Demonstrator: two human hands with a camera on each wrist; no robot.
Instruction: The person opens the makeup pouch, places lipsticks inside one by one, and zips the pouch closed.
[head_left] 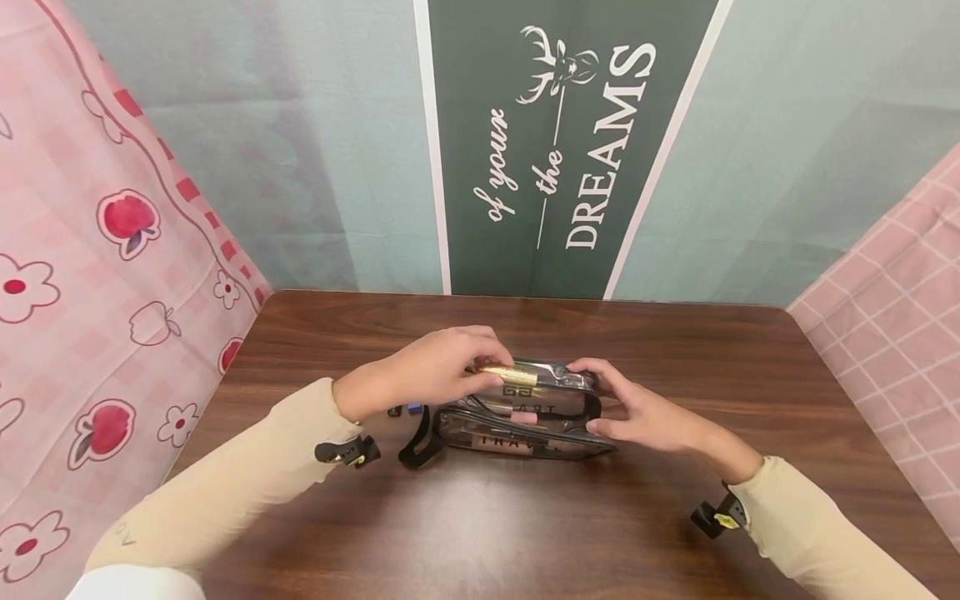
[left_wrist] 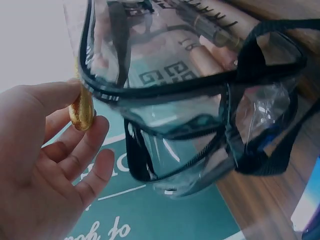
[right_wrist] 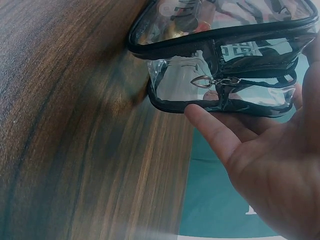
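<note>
A clear plastic zip pouch with black trim and printed letters lies on the wooden table. My left hand pinches a shiny gold tube at the pouch's far upper side; the left wrist view shows the tube between thumb and fingers, its upper end hidden behind the pouch edge. At the opposite end, my right hand grips the pouch, thumb on its near side and fingers on its far side. A metal zip pull hangs at that end. Pinkish tubes are visible inside the pouch.
A black strap loop sticks out at the pouch's left end. Behind it are a small blue item and a dark item, partly hidden by the left wrist. Printed curtains enclose the brown table.
</note>
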